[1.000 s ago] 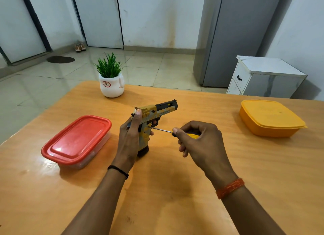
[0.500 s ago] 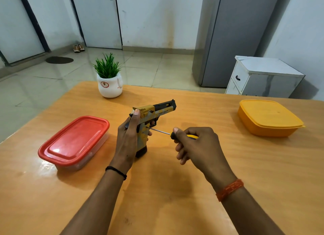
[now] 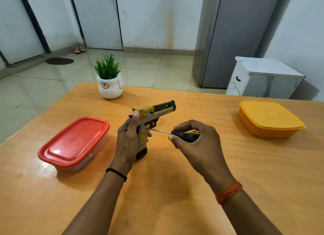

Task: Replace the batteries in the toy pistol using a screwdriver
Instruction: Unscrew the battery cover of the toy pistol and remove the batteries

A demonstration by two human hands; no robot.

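Note:
A yellow and black toy pistol (image 3: 157, 111) stands upright on its grip base on the wooden table (image 3: 175, 191), barrel pointing right and away. My left hand (image 3: 127, 138) wraps the back of its grip, thumb up on the slide. My right hand (image 3: 194, 140) is closed on the black and yellow handle of a screwdriver (image 3: 185, 134). The thin metal shaft runs left, and its tip touches the right side of the grip just below the trigger.
A clear box with a red lid (image 3: 75, 143) sits left of the pistol. A closed yellow box (image 3: 270, 119) is at the far right. A white pot with a green plant (image 3: 109, 84) stands at the table's back edge. Beyond are a white cabinet (image 3: 263, 78) and a grey fridge (image 3: 233, 36).
Both hands stay in place on the pistol and the screwdriver. My right fingers have shifted on the handle, showing more of it. The tip stays on the grip.

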